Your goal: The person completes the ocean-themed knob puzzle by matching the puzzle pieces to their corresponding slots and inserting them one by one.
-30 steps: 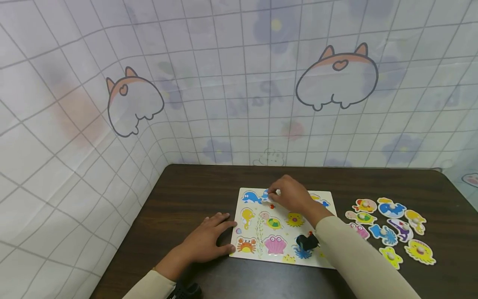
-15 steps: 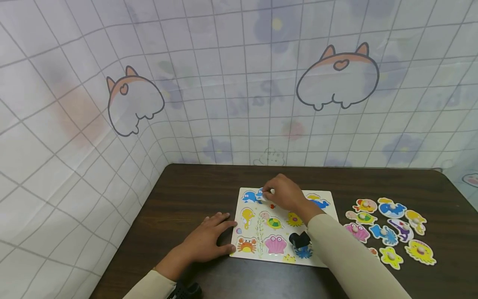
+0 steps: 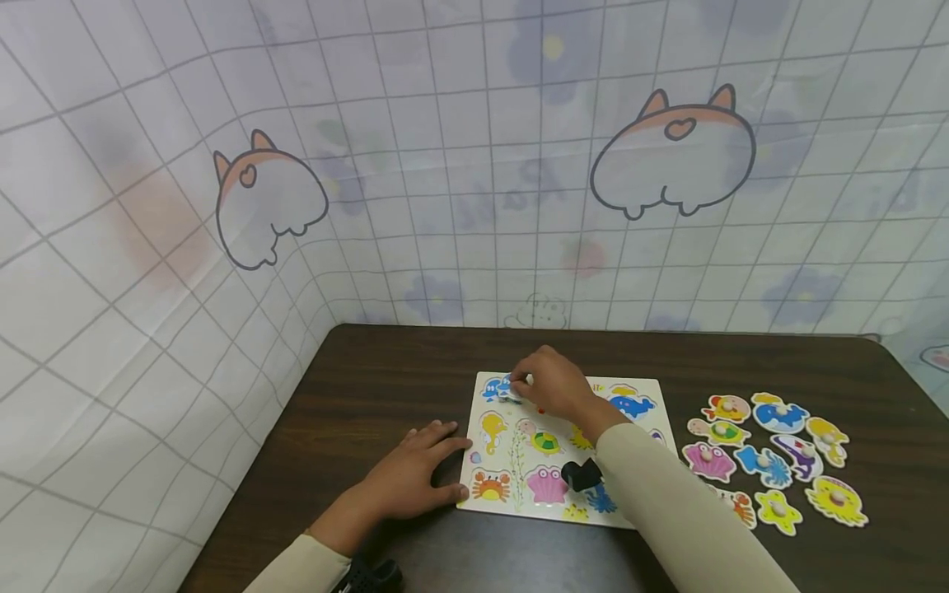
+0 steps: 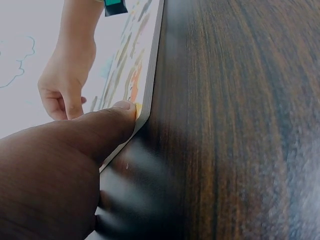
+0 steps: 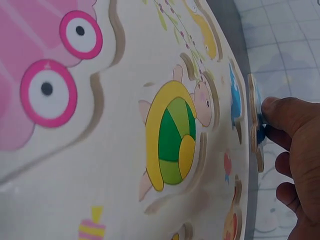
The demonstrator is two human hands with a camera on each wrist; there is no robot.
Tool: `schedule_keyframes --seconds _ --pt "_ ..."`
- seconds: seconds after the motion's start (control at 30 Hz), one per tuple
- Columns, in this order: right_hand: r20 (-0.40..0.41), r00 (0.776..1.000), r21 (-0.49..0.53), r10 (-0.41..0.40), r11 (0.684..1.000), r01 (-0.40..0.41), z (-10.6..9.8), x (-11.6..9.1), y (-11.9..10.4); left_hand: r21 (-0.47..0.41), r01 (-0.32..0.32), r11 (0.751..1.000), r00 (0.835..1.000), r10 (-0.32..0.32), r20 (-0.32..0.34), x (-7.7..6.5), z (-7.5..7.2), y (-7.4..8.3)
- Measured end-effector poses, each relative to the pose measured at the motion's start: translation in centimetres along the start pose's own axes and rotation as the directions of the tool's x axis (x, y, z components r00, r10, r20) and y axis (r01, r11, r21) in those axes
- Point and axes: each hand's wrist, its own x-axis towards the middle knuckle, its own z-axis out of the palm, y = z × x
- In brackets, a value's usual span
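A flat wooden puzzle board point(image 3: 571, 455), printed with sea animals, lies on the dark table. My left hand point(image 3: 408, 478) rests at its left edge with fingers spread; in the left wrist view the thumb point(image 4: 112, 117) touches the near corner. Between thumb and fingertips my right hand point(image 3: 559, 387) pinches a blue puzzle piece point(image 5: 254, 115). That piece is over the board's far left part, beside the blue whale picture point(image 5: 235, 97), and the right wrist view shows it edge-on, raised off the board. Fingers partly cover the piece, so its full shape cannot be made out.
Several loose knobbed pieces lie right of the board, among them a pink shell point(image 3: 709, 462), a yellow octopus point(image 3: 836, 501), a blue whale point(image 3: 780, 414) and a crab point(image 3: 744, 509) partly behind the right sleeve. A patterned cloth point(image 3: 460, 206) hangs behind the table point(image 3: 400, 362).
My right hand has moved left along the board's far edge with the blue puzzle piece, toward the whale picture. The left hand stays in place. More of the loose crab piece shows.
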Motion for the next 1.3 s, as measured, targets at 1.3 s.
schedule_keyframes --seconds 1.3 --pt "0.02 1.0 0.006 -0.005 1.0 0.004 2.0 1.5 -1.3 0.003 -0.014 1.0 1.0 0.014 -0.017 -0.2 0.1 -0.1"
